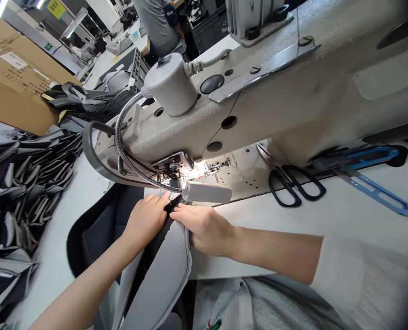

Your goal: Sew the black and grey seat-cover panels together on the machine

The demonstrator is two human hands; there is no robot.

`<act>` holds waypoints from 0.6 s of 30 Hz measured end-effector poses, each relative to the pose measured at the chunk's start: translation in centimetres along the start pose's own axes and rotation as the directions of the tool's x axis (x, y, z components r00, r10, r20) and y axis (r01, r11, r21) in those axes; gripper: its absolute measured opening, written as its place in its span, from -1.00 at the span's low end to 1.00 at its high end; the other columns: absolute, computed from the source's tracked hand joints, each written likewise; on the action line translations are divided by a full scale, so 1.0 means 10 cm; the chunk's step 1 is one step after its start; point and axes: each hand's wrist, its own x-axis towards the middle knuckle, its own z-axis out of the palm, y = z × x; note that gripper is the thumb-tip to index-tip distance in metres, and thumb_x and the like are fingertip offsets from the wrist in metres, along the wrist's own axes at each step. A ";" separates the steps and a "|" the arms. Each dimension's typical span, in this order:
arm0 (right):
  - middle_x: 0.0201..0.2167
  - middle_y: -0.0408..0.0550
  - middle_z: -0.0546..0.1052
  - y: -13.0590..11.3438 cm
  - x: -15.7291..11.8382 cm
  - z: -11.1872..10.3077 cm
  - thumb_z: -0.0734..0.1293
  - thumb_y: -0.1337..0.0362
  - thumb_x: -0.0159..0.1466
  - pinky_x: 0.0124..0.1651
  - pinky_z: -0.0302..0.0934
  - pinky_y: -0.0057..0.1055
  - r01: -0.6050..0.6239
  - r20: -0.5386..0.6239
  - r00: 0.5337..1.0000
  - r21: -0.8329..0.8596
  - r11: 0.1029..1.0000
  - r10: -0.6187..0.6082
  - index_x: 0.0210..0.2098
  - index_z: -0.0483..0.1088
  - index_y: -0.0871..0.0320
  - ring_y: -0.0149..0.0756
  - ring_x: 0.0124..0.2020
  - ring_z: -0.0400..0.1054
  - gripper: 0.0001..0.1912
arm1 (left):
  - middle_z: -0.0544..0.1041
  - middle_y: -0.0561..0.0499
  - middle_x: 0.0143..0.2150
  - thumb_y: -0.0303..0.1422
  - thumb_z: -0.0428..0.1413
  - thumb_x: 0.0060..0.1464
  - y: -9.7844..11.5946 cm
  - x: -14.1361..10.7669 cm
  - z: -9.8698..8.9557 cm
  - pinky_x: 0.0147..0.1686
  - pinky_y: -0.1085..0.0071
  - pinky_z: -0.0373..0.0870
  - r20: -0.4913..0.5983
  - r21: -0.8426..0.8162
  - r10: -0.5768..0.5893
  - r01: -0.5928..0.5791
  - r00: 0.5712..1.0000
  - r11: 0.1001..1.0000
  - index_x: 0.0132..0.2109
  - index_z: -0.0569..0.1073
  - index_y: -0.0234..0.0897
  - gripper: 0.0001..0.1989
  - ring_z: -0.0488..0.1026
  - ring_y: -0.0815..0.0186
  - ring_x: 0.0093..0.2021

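Note:
A grey and black padded fabric piece [162, 275] runs from my lap up to the needle area of a sewing machine [149, 137]. My left hand [146, 219] presses on the black part of the fabric, its fingers reaching toward the presser foot. Just right of it, my right hand [209, 227] pinches the edge of the piece, thumb and fingers closed on it. A small white lamp [207, 192] on a bendable metal neck lights the needle and partly hides it.
Black-handled scissors [288, 183] and a blue slotted tool [379, 188] lie right of the needle area. Stacked fabric pieces [25, 192] fill the left side, below a cardboard box [21, 73]. A person [159, 27] stands behind the machine.

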 end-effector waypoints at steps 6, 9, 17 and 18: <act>-0.35 0.11 0.47 0.03 -0.10 0.16 0.11 0.50 0.24 -0.29 0.26 -0.34 0.220 0.079 0.975 -0.389 0.895 -0.206 -0.37 0.35 0.28 -0.26 -0.28 0.35 -0.80 | 0.44 -0.17 -0.21 -0.43 -0.09 0.10 0.08 -0.06 0.02 -0.24 0.21 0.25 -0.232 0.031 0.036 -0.030 0.972 0.999 -0.08 0.44 -0.33 -0.71 0.33 0.07 -0.16; -0.44 -0.05 0.43 0.06 -0.08 0.13 0.15 0.46 0.26 -0.46 0.13 -0.40 0.396 0.067 0.912 -0.401 0.826 -0.405 -0.44 0.33 0.20 -0.32 -0.41 0.30 -0.80 | 0.40 -0.17 -0.16 -0.31 -0.18 0.21 0.14 -0.05 0.00 -0.20 0.25 0.25 -0.333 -0.246 0.159 -0.248 0.930 0.937 0.02 0.39 -0.31 -0.63 0.32 0.14 -0.16; -0.27 -0.13 0.44 0.08 -0.10 -0.01 0.20 0.42 0.26 -0.22 0.14 -0.40 0.426 -0.086 0.861 -0.416 0.803 -0.501 -0.31 0.36 0.09 -0.38 -0.25 0.29 -0.86 | 0.28 0.04 -0.47 -0.16 -0.24 0.21 0.23 0.30 0.30 -0.45 0.42 0.09 -0.367 -0.638 0.369 -0.519 0.854 0.568 -0.45 0.37 -0.28 -0.55 0.20 0.35 -0.46; -0.30 -0.14 0.44 0.10 -0.11 -0.03 0.20 0.41 0.26 -0.24 0.13 -0.40 0.345 -0.112 0.899 -0.415 0.842 -0.424 -0.33 0.35 0.08 -0.37 -0.26 0.29 -0.86 | 0.25 0.05 -0.51 -0.14 -0.24 0.21 0.24 0.33 0.34 -0.47 0.41 0.06 -0.403 -0.663 0.340 -0.527 0.849 0.531 -0.52 0.30 -0.28 -0.54 0.18 0.36 -0.48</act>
